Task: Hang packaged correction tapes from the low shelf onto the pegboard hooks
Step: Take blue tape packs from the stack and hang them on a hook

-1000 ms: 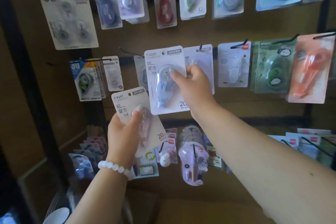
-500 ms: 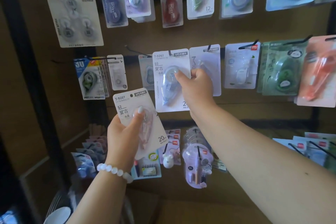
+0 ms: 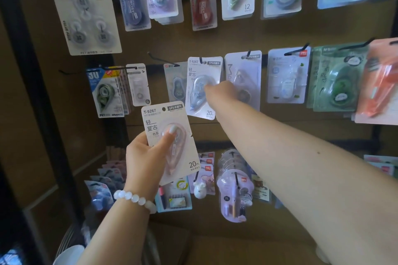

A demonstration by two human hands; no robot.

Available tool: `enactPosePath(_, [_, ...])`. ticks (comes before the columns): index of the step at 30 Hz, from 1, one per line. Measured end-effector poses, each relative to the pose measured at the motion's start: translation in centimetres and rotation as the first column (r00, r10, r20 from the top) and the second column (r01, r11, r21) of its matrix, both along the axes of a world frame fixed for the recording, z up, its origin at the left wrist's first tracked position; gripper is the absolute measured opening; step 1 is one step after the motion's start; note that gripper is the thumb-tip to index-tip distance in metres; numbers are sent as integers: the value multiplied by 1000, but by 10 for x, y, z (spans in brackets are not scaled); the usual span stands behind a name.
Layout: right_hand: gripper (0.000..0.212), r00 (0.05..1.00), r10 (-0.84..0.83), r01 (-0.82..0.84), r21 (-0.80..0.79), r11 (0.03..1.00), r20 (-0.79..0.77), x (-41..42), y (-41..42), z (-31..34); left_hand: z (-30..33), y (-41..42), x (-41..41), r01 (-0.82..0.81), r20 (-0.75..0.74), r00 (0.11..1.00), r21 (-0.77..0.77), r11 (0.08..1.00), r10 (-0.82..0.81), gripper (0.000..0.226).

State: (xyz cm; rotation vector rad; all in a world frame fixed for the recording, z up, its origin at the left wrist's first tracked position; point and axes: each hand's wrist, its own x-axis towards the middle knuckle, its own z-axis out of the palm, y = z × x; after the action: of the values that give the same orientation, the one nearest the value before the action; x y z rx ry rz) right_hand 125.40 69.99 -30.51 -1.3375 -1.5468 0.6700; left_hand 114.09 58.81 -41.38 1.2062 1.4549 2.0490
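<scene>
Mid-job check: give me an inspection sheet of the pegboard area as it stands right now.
Surface: brown pegboard, black hooks, three rows of carded packs.
Job's things: blue-tape T-9267 card on a middle-row hook; pink-tape T-9267 card not yet hung.
Clutter: mixed stationery packs on the bottom row.
Grips: right hand touches the blue card, grip unclear; left hand holds the pink card.
Cables: nothing seen.
Surroundings: black frame post at left.

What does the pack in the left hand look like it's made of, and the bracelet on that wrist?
The pack looks like a matte white printed paper card with a clear plastic blister: the bubble glints and the pinkish tape body shows through. The bracelet is round, milky-white glossy beads; stone, glass or plastic, I can't tell which.
</scene>
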Motion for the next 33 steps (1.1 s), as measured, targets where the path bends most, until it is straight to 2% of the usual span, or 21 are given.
enactPosePath(4, [59, 984, 126, -124, 28, 992, -127, 5, -15, -29, 7, 0, 5, 44, -19, 999, 20, 999, -43, 21])
enactPosePath(7, [47, 977, 202, -194, 113, 974, -64, 16, -32, -51, 13, 1, 11, 78, -41, 996, 52, 996, -76, 28])
enactPosePath(9, [37, 952, 291, -280, 118, 953, -93, 24, -43, -59, 16, 2, 15, 89, -65, 994, 67, 994, -85, 28])
enactPosePath(14, [49, 896, 402, -365, 202, 909, -188, 36, -51, -64, 24, 5, 27, 105, -95, 991, 82, 991, -97, 33])
enactPosePath(21, [44, 919, 353, -265, 390, 882, -175, 47, -57, -52, 31, 4, 35, 170, -49, 985, 111, 979, -166, 53])
enactPosePath(26, [38, 904, 336, -210, 411, 887, -264, 47, -54, -47, 40, 2, 41, 145, -59, 989, 158, 977, -137, 55])
enactPosePath(30, [20, 906, 305, -168, 412, 896, -293, 46, -54, -41, 52, 6, 43, 110, -34, 994, 194, 975, -105, 66])
enactPosePath(33, [14, 914, 275, -132, 422, 897, -299, 45, -49, -34, 60, 11, 43, 118, -50, 993, 209, 971, -109, 57])
